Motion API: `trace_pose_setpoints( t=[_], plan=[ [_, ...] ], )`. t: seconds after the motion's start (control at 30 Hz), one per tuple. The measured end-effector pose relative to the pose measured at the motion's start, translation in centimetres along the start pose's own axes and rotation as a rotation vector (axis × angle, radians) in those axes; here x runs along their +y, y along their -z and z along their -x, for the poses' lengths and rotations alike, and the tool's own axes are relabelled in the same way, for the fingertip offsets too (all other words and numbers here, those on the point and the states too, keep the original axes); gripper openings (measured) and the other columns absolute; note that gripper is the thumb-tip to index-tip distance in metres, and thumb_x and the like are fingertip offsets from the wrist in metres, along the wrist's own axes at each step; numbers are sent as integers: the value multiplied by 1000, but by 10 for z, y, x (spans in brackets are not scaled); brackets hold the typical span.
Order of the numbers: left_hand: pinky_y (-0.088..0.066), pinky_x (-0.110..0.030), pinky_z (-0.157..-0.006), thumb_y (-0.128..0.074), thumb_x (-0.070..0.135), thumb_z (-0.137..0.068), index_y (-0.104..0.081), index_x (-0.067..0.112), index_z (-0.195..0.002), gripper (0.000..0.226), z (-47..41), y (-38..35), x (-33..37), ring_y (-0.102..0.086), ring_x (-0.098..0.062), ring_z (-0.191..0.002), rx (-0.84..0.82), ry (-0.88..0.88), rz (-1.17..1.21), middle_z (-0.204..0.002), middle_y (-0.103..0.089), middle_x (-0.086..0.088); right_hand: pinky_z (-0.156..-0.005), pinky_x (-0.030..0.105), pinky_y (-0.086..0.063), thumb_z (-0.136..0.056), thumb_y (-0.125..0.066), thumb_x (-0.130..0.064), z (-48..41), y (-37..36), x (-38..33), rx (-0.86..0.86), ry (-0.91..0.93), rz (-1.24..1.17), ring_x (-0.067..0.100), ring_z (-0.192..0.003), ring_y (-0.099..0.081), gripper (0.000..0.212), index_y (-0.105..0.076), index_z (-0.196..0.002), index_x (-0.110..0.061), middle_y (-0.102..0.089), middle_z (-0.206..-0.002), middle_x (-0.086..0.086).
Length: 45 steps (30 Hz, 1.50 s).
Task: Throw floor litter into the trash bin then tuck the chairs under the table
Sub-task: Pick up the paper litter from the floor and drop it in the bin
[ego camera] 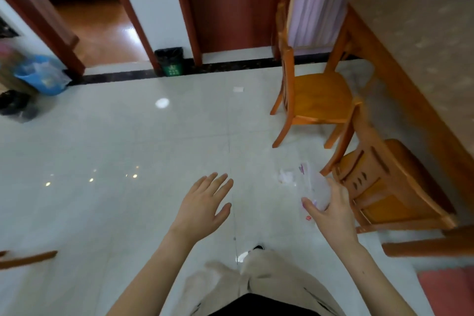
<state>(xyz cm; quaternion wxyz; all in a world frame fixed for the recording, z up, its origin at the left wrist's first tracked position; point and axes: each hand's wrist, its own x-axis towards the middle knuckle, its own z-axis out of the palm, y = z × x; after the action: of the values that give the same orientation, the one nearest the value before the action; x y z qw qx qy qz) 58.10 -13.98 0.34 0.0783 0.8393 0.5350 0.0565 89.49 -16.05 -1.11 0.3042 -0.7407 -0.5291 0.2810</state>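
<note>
We see the right hand [331, 210] grasping a clear plastic wrapper [316, 188] above the floor [128, 136], beside the near chair [389, 182]. The left hand [202, 202] is released, fingers spread. A crumpled tissue [286, 177] lies near that chair; another scrap [238, 89] lies toward the green trash bin [170, 61] at the wall. Both chairs stand clear of the desk [423, 41].

We're over a pale glossy tile floor [128, 136]. On it: crumpled white litter [286, 176] near right, just beside the near wooden chair [384, 182]; a small white scrap [238, 89] farther off, left of the far chair [315, 95]. Green bin w/ black liner [170, 61] stands at the far wall; blue bin [41, 75] far left. Table [420, 59] stands on the right, its top bare
</note>
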Motion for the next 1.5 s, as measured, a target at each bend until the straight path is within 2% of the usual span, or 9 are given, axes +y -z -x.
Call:
trace_pose_setpoints(
  t=[0.13, 0.33, 0.57, 0.7, 0.87, 1.1, 1.2, 1.33, 1.5],
  plan=[
    [-31, -39, -111, -41, 41, -93, -50, 17, -137, 51, -86, 15, -9, -42, -26, -133, 14, -95, 36, -142, -50, -3, -94, 36, -48, -82, -73, -43, -42, 7, -17, 92, -69, 40, 24, -123, -50, 76, -34, -144, -21, -39, -145, 3],
    [-34, -39, -109, -40, 41, -93, -50, 18, -137, 51, -179, -5, -27, -43, -25, -132, -100, -295, 74, -141, -51, -1, -92, 41, -54, -81, -75, -43, -67, -7, -14, 240, -259, -32, 24, -117, -54, 74, -34, -141, -24, -40, -140, 1],
    [-42, -42, -104, -38, 43, -92, -53, 18, -135, 52, -293, -17, -61, -48, -26, -129, -221, -601, 73, -139, -53, -1, -97, 33, -46, -81, -74, -42, -102, -46, -30, 425, -421, -59, 16, -123, -43, 77, -34, -144, -21, -39, -140, -1],
    [-42, -41, -104, -38, 43, -93, -52, 16, -135, 52, -350, -16, -74, -49, -25, -128, -268, -761, 82, -138, -54, -4, -93, 32, -47, -82, -73, -43, -126, -69, -47, 477, -523, -62, 20, -122, -48, 79, -34, -145, -18, -38, -141, 2],
    [-40, -38, -104, -40, 41, -92, -52, 15, -135, 52, -397, -59, -98, -49, -24, -127, -384, -819, 97, -137, -54, -4, -97, 43, -49, -82, -73, -40, -154, -104, -34, 493, -670, -87, 25, -122, -50, 79, -31, -146, -18, -36, -143, 4],
    [-31, -33, -108, -46, 40, -92, -45, 16, -141, 55, -435, -200, -112, -43, -21, -132, -573, -748, 96, -144, -48, -3, -88, 29, -42, -82, -74, -39, -210, -181, 57, 422, -830, -119, 24, -117, -51, 79, -32, -144, -17, -38, -142, 4],
    [-30, -29, -106, -58, 35, -90, -47, 14, -140, 55, -455, -284, -106, -45, -19, -129, -552, -732, 151, -141, -50, -4, -89, 34, -46, -81, -75, -38, -240, -223, 122, 402, -831, -114, 27, -118, -51, 79, -32, -144, -16, -38, -141, 6],
    [-40, -37, -105, -61, 34, -88, -46, 11, -139, 58, -475, -417, -104, -46, -20, -129, -509, -689, 243, -140, -51, -5, -87, 42, -52, -81, -75, -39, -273, -294, 220, 394, -808, -65, 29, -114, -54, 80, -31, -144, -18, -39, -139, 7],
    [-37, -36, -108, -63, 38, -87, -41, 14, -142, 64, -484, -595, -111, -41, -19, -132, -469, -604, 314, -145, -45, -3, -89, 36, -52, -81, -75, -40, -303, -384, 347, 431, -770, -18, 29, -109, -59, 80, -31, -145, -18, -36, -143, 5]
  ],
)
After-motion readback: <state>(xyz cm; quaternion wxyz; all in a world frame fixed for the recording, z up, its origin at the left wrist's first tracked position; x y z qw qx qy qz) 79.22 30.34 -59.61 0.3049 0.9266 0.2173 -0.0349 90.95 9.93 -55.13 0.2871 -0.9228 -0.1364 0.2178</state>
